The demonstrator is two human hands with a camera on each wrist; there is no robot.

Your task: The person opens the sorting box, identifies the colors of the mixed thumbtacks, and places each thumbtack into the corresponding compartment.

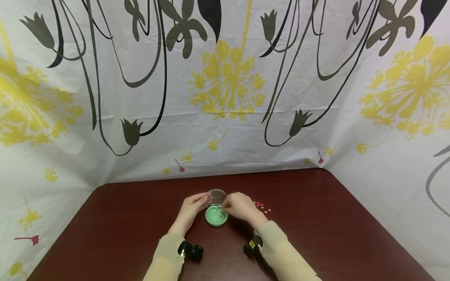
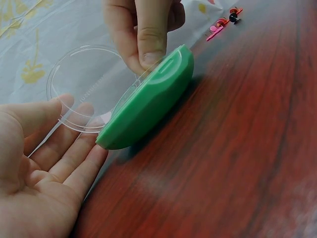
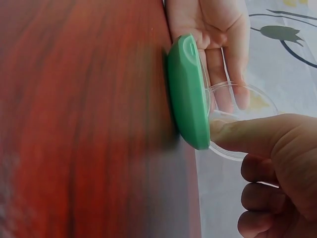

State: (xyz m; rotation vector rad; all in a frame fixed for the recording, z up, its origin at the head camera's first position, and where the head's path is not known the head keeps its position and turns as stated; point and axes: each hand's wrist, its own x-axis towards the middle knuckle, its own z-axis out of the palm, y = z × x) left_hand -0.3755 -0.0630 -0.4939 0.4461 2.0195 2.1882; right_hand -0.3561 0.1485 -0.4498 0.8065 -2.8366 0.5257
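A round green case [image 1: 216, 216] sits on the table with its hinged clear lid [image 2: 91, 74] raised at the back. My left hand [image 1: 192, 207] holds the lid's left side, thumb in front and fingers behind. From the right, my right hand [image 1: 242, 207] reaches into the case, thumb and forefinger pinching a thin clear piece [image 2: 130, 94] at its rim. The right fingertips partly hide that piece. Beyond the right hand lie several small push pins [image 2: 223, 24], pink, orange and black.
The dark red-brown table [image 1: 140, 226] runs up to a patterned cloth [image 1: 225, 148] at the back and sides. Black wrist cameras [image 1: 191, 251] sit on both sleeves, low over the table.
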